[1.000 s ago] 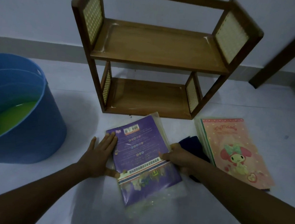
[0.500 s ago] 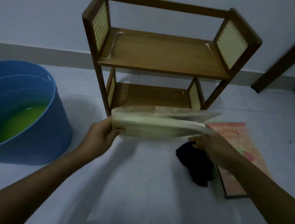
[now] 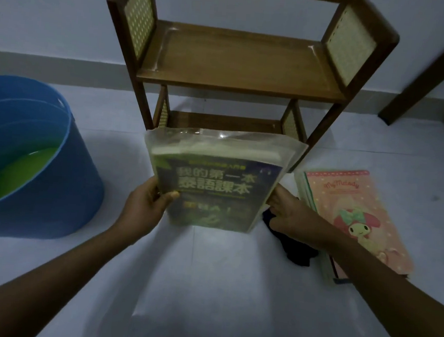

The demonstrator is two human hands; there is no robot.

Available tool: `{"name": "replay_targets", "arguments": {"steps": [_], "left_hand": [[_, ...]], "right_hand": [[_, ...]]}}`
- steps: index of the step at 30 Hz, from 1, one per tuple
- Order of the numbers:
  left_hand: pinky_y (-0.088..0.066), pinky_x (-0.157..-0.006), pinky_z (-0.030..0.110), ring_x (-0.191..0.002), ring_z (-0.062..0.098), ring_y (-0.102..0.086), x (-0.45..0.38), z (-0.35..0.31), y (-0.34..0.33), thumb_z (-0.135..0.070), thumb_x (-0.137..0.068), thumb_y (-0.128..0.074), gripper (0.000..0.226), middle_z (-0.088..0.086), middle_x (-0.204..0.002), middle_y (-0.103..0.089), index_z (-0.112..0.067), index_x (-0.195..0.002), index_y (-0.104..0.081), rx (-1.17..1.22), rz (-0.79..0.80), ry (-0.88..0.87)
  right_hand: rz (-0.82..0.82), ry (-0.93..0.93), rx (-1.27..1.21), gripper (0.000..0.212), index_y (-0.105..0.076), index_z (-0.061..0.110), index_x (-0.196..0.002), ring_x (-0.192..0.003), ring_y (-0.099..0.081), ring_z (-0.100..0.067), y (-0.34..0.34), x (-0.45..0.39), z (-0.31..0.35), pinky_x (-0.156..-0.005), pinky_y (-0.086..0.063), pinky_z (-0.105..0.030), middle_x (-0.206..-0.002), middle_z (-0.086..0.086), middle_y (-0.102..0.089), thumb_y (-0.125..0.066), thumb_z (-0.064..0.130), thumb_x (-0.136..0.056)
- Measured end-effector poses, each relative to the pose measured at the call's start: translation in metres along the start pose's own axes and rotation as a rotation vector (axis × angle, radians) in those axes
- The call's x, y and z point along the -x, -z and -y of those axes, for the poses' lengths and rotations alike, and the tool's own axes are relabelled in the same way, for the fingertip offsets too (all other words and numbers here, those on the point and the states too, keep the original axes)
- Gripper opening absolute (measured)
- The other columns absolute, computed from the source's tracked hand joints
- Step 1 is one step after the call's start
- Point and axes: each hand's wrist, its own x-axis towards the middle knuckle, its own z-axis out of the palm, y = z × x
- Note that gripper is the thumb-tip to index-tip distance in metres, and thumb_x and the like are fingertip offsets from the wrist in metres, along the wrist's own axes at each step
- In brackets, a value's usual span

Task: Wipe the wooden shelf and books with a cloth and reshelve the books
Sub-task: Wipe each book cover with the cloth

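Two hands hold one book upright in front of the wooden shelf. The left hand grips its left edge, the thumb lying across the front cover and the fingers curled behind. The right hand is at the book's right edge; its fingers reach behind the book, and at the same time a dark cloth is bunched under the palm, so I cannot tell exactly how much of the grasp is on the book and how much on the cloth. The book sits in a clear plastic sleeve, its dark cover with large pale characters facing the camera, its bottom edge close to the floor or resting on it. It stands just before the shelf's lower board, hiding part of it. The shelf has two tiers with woven side panels and stands against the pale wall; both boards are bare. To the right, beside the cloth, a stack of books lies flat on the floor, topped by a pink cover with a cartoon figure. To the left, well apart from the book, stands a blue bucket holding green liquid. A dark wooden leg slants at the upper right.
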Motion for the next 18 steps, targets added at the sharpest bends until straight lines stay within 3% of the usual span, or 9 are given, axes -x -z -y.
{"name": "replay_targets", "arguments": {"steps": [2, 4, 7, 10, 12, 13, 15, 18], "left_hand": [[-0.054, -0.089, 0.040, -0.101, 0.010, -0.065, -0.001, -0.001, -0.001, -0.018, -0.092, -0.062, 0.027, -0.008, -0.107, -0.069, -0.039, -0.107, -0.057, -0.039, -0.005, -0.028], [-0.052, -0.085, 0.026, -0.095, -0.004, -0.063, 0.002, -0.007, -0.002, -0.013, -0.091, -0.061, 0.028, -0.017, -0.103, -0.065, -0.034, -0.108, -0.056, -0.049, 0.003, -0.047], [-0.050, -0.077, 0.008, -0.089, -0.017, -0.060, 0.007, -0.007, -0.002, -0.014, -0.090, -0.062, 0.029, -0.024, -0.101, -0.062, -0.039, -0.104, -0.055, -0.087, 0.014, -0.071], [-0.046, -0.074, 0.010, -0.090, -0.006, -0.062, 0.009, -0.003, -0.005, -0.016, -0.091, -0.061, 0.031, -0.023, -0.099, -0.061, -0.044, -0.102, -0.051, -0.132, 0.015, -0.066], [-0.046, -0.074, 0.014, -0.093, 0.007, -0.062, 0.004, -0.009, -0.005, -0.015, -0.091, -0.061, 0.025, -0.012, -0.100, -0.064, -0.034, -0.104, -0.054, -0.142, -0.012, -0.054], [-0.046, -0.073, 0.016, -0.093, 0.012, -0.062, 0.000, -0.014, -0.002, -0.015, -0.090, -0.062, 0.023, -0.008, -0.100, -0.065, -0.030, -0.106, -0.055, -0.169, -0.030, -0.061], [-0.051, -0.073, 0.024, -0.093, 0.016, -0.064, -0.008, -0.026, 0.006, -0.015, -0.090, -0.064, 0.023, -0.004, -0.103, -0.067, -0.028, -0.107, -0.055, -0.206, -0.021, -0.068], [-0.061, -0.066, 0.035, -0.090, 0.016, -0.068, -0.017, -0.038, 0.012, -0.019, -0.090, -0.063, 0.016, -0.003, -0.101, -0.070, -0.032, -0.098, -0.057, -0.105, 0.110, 0.095]], "right_hand": [[-0.149, 0.022, -0.029, 0.049, -0.047, 0.035, -0.121, -0.117, -0.056, -0.003, -0.011, -0.003, 0.000, -0.090, -0.048, -0.012, -0.123, 0.014, -0.059, -0.065, 0.007, -0.085], [-0.374, 0.051, 0.111, 0.027, -0.050, 0.033, -0.095, -0.088, -0.060, -0.003, -0.016, -0.006, 0.005, -0.070, -0.043, 0.000, -0.091, 0.018, -0.060, -0.059, 0.007, -0.092], [-0.480, 0.093, 0.257, 0.031, -0.043, 0.033, -0.078, -0.066, -0.048, 0.002, -0.017, -0.006, 0.002, -0.058, -0.039, -0.003, -0.070, 0.016, -0.050, -0.056, 0.009, -0.094], [-0.444, 0.064, 0.229, 0.009, -0.051, 0.019, -0.093, -0.074, -0.053, -0.002, -0.022, -0.008, -0.003, -0.060, -0.041, -0.003, -0.083, 0.004, -0.058, -0.053, 0.011, -0.096], [-0.459, 0.088, 0.172, 0.010, -0.054, 0.013, -0.105, -0.085, -0.059, -0.010, -0.022, -0.013, 0.000, -0.067, -0.042, -0.002, -0.095, 0.000, -0.061, -0.052, 0.009, -0.096], [-0.475, 0.107, 0.128, 0.016, -0.054, 0.011, -0.111, -0.094, -0.061, -0.015, -0.020, -0.016, 0.001, -0.075, -0.044, -0.006, -0.102, -0.001, -0.063, -0.053, 0.010, -0.096], [-0.494, 0.129, 0.030, 0.027, -0.050, 0.012, -0.117, -0.107, -0.062, -0.020, -0.015, -0.021, 0.002, -0.087, -0.050, -0.029, -0.114, -0.002, -0.065, -0.054, 0.021, -0.092], [-0.451, 0.083, -0.050, 0.027, -0.047, 0.015, -0.115, -0.106, -0.065, -0.020, -0.011, -0.026, -0.003, -0.085, -0.054, -0.042, -0.116, -0.004, -0.066, -0.054, 0.027, -0.092]]}}
